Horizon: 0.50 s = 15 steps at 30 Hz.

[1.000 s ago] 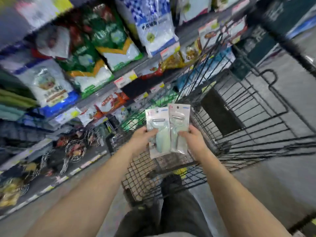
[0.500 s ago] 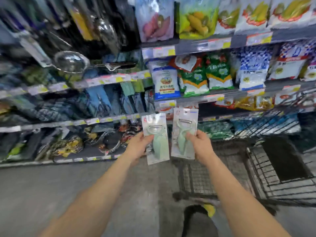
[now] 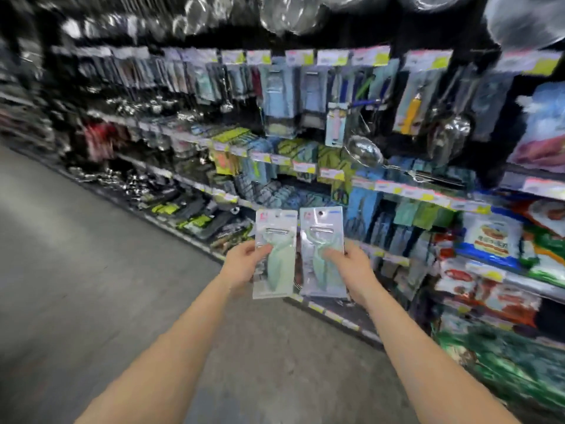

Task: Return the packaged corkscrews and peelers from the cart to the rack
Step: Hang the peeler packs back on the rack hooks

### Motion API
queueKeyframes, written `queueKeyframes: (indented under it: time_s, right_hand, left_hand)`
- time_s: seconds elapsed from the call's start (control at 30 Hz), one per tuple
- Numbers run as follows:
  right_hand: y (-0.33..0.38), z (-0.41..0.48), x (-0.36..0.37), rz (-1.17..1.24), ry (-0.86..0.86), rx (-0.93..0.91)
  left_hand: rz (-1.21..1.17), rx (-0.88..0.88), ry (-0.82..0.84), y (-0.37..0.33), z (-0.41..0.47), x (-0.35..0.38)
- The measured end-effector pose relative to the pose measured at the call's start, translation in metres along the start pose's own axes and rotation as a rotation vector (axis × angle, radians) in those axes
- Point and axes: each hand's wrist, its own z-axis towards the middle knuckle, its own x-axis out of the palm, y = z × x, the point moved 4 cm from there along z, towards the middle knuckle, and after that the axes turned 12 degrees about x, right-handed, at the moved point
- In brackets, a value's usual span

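Before a blurred store rack (image 3: 305, 87) hung with packaged utensils, a person's left hand (image 3: 244, 266) grips the left peeler pack (image 3: 278, 240) and the right hand (image 3: 351, 267) grips the right peeler pack (image 3: 321, 237), upright and side by side. Each card shows a pale-green handle, metal blade and hang hole. Grey floor (image 3: 91, 270) lies below.

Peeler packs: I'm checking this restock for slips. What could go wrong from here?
The left hand holds the left peeler pack, the right hand the right peeler pack, so no hand is free to part the goods hanging on the rack. That rack is crowded with similar packs; either could land in the wrong spot.
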Motion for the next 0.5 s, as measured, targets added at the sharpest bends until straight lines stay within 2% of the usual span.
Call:
queueKeyframes:
  time_s: [0.1, 0.3, 0.5]
  right_hand:
    - [0.043, 0.016, 0.055, -0.016, 0.055, -0.037]
    - [0.114, 0.075, 0.175, -0.028, 0.134, -0.100]
    - [0.190, 0.163, 0.290, -0.024, 0.150, -0.105]
  left_hand:
    - [-0.056, 0.026, -0.140, -0.021, 0.006, -0.058]
    - [-0.071, 0.092, -0.224, -0.021, 0.068, -0.179]
    - [-0.066, 0.029, -0.262, -0.016, 0.169, -0.285]
